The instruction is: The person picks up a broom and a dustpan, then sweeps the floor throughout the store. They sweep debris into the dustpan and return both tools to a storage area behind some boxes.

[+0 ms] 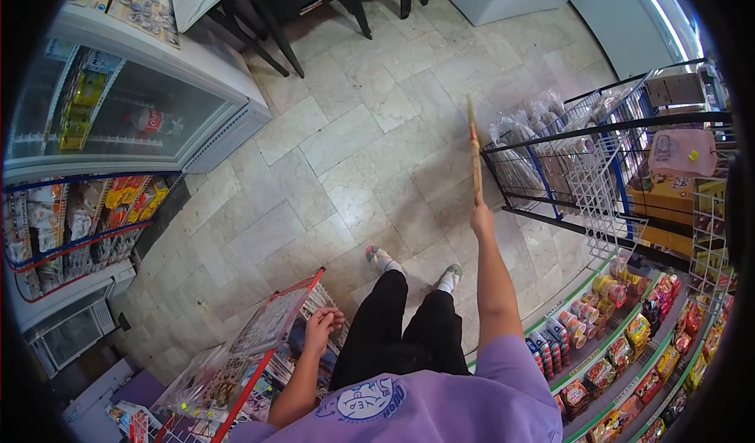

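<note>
My right hand (481, 220) is closed round the handle of a broom (476, 167), held out ahead of me with my arm nearly straight. A reddish band shows partway along it, and its narrow straw-coloured far end is a little blurred, close to the wire rack's near corner. Low on the left is my left hand (321, 326), its fingers loosely bent and nothing visible in them. It overlaps the edge of a red-framed rack (308, 289) that carries printed sheets and packets.
On the right stands a black wire rack (550, 134) of bagged goods, with shelves of snacks and cups (598, 317) nearer me. A glass-door fridge (141, 89) and a snack shelf (86, 215) line the left. Black chairs (307, 18) stand ahead on the tiled floor (354, 144).
</note>
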Demonstrator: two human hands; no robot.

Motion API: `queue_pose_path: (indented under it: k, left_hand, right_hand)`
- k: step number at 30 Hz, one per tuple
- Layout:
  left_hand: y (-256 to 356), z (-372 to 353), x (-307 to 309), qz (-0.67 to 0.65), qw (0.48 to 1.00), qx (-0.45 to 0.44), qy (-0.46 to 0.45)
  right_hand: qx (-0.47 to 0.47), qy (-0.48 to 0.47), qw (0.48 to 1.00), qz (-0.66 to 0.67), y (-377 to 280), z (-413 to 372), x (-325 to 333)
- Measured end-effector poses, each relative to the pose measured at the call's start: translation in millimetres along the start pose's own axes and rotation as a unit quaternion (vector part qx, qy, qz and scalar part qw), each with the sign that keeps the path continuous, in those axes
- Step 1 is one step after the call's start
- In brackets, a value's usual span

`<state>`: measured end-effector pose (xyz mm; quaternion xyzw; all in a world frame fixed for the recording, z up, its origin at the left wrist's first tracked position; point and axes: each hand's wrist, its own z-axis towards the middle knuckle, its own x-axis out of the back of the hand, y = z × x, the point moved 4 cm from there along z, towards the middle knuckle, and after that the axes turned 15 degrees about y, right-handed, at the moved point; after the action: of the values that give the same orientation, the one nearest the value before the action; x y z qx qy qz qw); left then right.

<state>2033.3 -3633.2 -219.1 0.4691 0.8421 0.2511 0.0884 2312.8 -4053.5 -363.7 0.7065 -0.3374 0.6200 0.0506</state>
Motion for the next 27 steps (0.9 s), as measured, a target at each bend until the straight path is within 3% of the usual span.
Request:
queue_pose_path:
  k: [1, 4, 6, 8, 12, 15, 17, 19, 21, 23, 25, 27]
  left_hand:
    - [-1.6, 0.3, 3.2, 0.004, 1.000, 0.002, 0.006]
    - [-1.7, 1.4, 12.5, 0.007, 1.000, 0.003, 0.025]
    - [3.2, -2.7, 19.0, 0.000, 0.999, 0.007, 0.034]
    - [2.7, -1.5, 21.1, 0.007, 0.999, 0.006, 0.034]
    - [13.8, 1.2, 7.9, 0.002, 1.000, -0.004, 0.022]
    - [15.9, 6.8, -0.2, -0.003, 1.000, -0.022, 0.006]
    - [13.2, 7.8, -2.3, -0.007, 1.000, -0.025, -0.002]
    - [6.8, 7.2, -1.3, -0.007, 1.000, -0.017, -0.004]
    - [-0.6, 5.7, 1.8, -0.002, 1.000, -0.001, -0.001]
    - [-7.5, 4.2, 6.8, 0.013, 1.000, 0.008, 0.003]
    - [-8.5, 4.1, 9.8, 0.019, 1.000, 0.010, 0.008]
    - [-4.2, -0.8, 14.1, 0.016, 1.000, 0.009, 0.014]
  right_hand:
    - [-0.018, 0.019, 1.000, 0.003, 10.2, 23.3, -24.1]
    - [-0.278, -0.105, 0.946, 0.133, 2.9, 38.8, -74.0]
    - [-0.221, -0.183, 0.956, 0.065, -37.7, 13.1, -77.6]
    - [-0.193, -0.166, 0.965, 0.071, -38.8, -20.6, -125.9]
    - [-0.120, -0.219, 0.955, 0.157, -100.3, -108.1, -64.0]
    - [-0.053, -0.168, 0.971, 0.161, -78.5, -120.3, -39.4]
    - [0.157, -0.008, 0.973, 0.167, -56.7, -113.2, -15.9]
    - [0.087, -0.022, 0.983, 0.163, -41.9, -100.6, 22.8]
    - [0.000, -0.036, 0.999, 0.022, -44.3, -77.7, 55.6]
    - [0.012, 0.039, 0.999, 0.012, -18.1, -35.4, 35.6]
    - [-0.070, 0.048, 0.994, 0.068, 16.6, 15.1, -7.9]
    - [-0.172, -0.017, 0.975, 0.142, 5.5, 22.6, -20.1]
